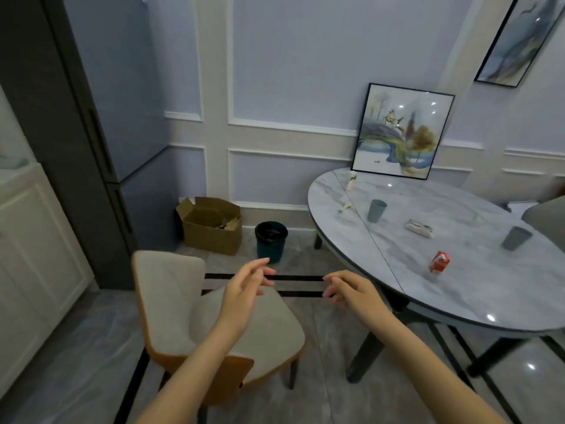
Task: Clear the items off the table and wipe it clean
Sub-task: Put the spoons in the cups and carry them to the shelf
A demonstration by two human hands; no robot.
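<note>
Hands empty: left hand (244,286) and right hand (351,289) hover over chair (171,301), fingers loosely apart, gripping nothing. Surface (458,289) to right, uncleared: two cups (376,211) (515,238), red carton (439,262), wrapper (419,228), small bottle (352,179), scrap (345,206). Bin (271,241) on floor beside it. Step, judged: approach, nothing picked yet. Next: reach right to nearest item, likely carton; no cloth visible.

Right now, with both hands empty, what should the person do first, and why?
Probably reach the right hand to the red carton: it lies nearest on the table, which is still cluttered, and the bin stands close by.
</note>
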